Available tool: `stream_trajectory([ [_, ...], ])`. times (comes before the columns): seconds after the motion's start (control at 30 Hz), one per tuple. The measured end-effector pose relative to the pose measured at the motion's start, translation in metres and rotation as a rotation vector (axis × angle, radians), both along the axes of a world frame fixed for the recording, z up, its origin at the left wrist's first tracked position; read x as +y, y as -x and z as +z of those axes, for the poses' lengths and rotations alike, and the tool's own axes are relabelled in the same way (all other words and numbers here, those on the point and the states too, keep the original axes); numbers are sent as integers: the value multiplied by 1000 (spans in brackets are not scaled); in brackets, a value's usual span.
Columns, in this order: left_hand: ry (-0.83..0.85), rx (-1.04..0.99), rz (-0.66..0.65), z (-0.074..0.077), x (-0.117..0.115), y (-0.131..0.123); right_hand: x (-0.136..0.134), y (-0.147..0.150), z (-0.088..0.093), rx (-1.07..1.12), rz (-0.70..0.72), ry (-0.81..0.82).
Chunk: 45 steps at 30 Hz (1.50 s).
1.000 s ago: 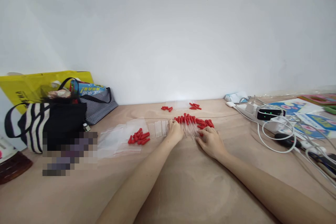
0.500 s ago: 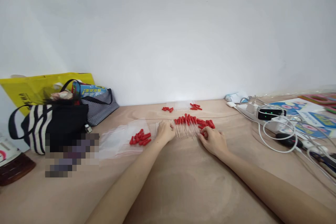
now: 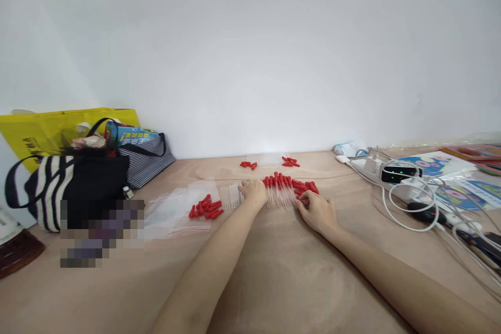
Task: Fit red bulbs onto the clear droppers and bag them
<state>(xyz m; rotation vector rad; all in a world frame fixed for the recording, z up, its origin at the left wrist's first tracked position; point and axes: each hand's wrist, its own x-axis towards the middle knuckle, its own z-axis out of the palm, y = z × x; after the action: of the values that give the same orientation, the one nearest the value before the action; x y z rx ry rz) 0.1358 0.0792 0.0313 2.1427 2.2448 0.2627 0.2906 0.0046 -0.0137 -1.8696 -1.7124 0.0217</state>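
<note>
My left hand [image 3: 253,191] is over a row of thin clear glass tubes [image 3: 230,197], its fingers curled down at the row's right end. Whatever is in those fingertips is hidden. Beside it, droppers [image 3: 278,182] lie side by side, red rubber bulbs away from me and glass stems toward me. My right hand [image 3: 319,212] rests on the table, thumb and forefinger pinched at the near edge of a pile of loose red rubber bulbs [image 3: 312,187]. A bit of red shows at its fingertips. More red bulbs [image 3: 206,207] lie on clear plastic bags [image 3: 166,214] to the left.
Farther back are more red bulbs [image 3: 290,162] and a small row of tubes [image 3: 270,160]. A striped black bag [image 3: 94,182] stands at left. At right lie a power strip [image 3: 370,168], white cables [image 3: 391,209] and colourful printed sheets [image 3: 457,193].
My left hand has shifted slightly right and turned, fingers now pointing left over the glass tubes. My right hand has stayed nearly in place. The view has shifted a little.
</note>
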Motion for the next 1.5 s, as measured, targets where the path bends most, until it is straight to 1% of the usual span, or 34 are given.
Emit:
stream_trajectory([
  [0.07,7,0,-15,3,1,1,0,-1,-1,1,0,1],
  [0.13,6,5,-56,9,-2,7,1,-1,-2,-6,-3,-3],
  [0.2,-10,19,-135,15,-11,18,1,-2,-3,-23,-12,-7],
  [0.3,-58,53,-302,21,-35,44,1,-1,-2,-48,-32,11],
  [0.37,-112,86,-385,18,-53,64,0,0,-1,-46,-45,41],
  [0.43,-142,129,-447,9,-68,82,-1,1,1,-33,-47,65],
  [0.47,-166,197,-509,4,-73,89,-1,1,1,-26,-47,71],
  [0.57,-214,319,-619,-9,-79,103,-2,0,1,-2,-55,57],
  [0.63,-233,320,-659,-14,-80,107,-2,-1,1,24,-56,9],
  [0.67,-239,300,-673,-15,-80,108,-3,-1,1,39,-32,-31],
  [0.73,-237,227,-689,-15,-80,108,-5,-1,1,70,100,-122],
  [0.8,-219,110,-692,-15,-81,108,-9,3,3,79,315,-173],
  [0.87,-201,-36,-683,-16,-82,108,-14,11,5,56,520,-148],
  [0.93,-187,-164,-659,-19,-83,106,-18,20,8,19,634,-96],
  [1.0,-165,-242,-628,-21,-82,105,-19,29,10,-7,656,-71],
  [1.07,-139,-280,-602,-23,-81,103,-18,37,10,-20,631,-74],
  [1.13,-123,-293,-589,-23,-80,101,-15,42,10,-19,615,-76],
  [1.23,-119,-294,-570,-23,-80,99,-9,47,8,10,628,-52],
  [1.33,-130,-297,-587,-23,-81,99,-5,51,5,39,652,-44],
  [1.5,-194,-275,-641,-25,-82,101,-9,54,4,175,699,-111],
])
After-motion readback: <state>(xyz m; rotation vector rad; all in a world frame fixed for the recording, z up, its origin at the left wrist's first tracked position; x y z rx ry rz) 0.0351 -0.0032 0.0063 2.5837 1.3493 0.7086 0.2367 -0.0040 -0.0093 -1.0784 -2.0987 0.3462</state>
